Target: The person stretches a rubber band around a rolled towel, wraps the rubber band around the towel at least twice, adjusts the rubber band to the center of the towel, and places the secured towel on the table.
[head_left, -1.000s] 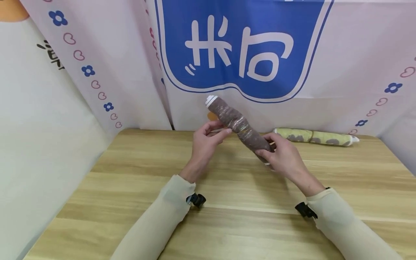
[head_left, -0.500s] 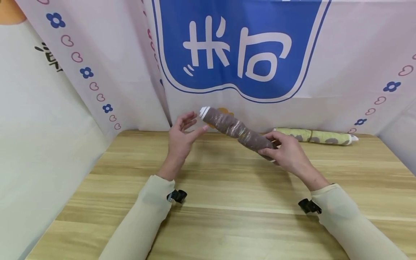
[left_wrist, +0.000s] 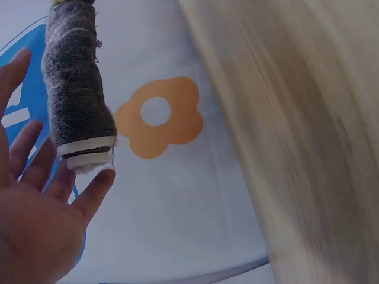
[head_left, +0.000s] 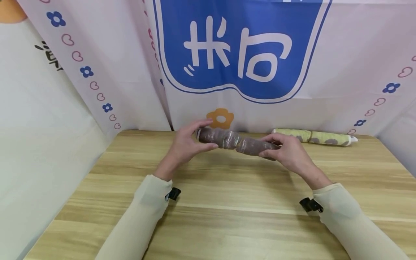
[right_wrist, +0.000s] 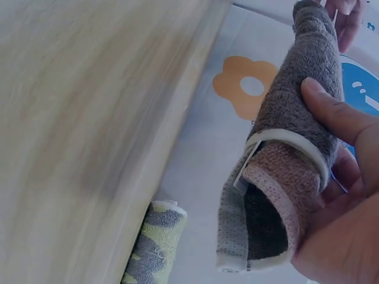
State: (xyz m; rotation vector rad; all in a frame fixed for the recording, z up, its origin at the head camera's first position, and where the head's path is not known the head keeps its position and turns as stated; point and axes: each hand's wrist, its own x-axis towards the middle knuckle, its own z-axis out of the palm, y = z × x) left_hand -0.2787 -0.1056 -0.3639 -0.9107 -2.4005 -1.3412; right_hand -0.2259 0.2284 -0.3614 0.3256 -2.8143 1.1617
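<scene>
A brown rolled-up sock (head_left: pixel 234 140) with a white-edged end lies nearly level just above the far part of the wooden table (head_left: pixel 227 206). My left hand (head_left: pixel 204 136) holds its left end, thumb on the near side and fingers over the top. In the left wrist view that end of the sock (left_wrist: pixel 77 100) rests against the fingertips of the left hand (left_wrist: pixel 41 207). My right hand (head_left: pixel 271 146) grips the right end. The right wrist view shows the right hand (right_wrist: pixel 337 195) with its thumb across the sock's (right_wrist: pixel 290 160) folded cuff.
A yellow-green rolled sock (head_left: pixel 313 137) lies along the table's far edge at the right, seen also under the right wrist (right_wrist: pixel 151 248). A printed fabric backdrop (head_left: pixel 240 54) with an orange flower (head_left: pixel 221 118) stands close behind and on both sides.
The brown sock swung down from a steep tilt to nearly level. My left hand let go of its middle, moved left and took hold of the left end. The right hand kept its grip.
</scene>
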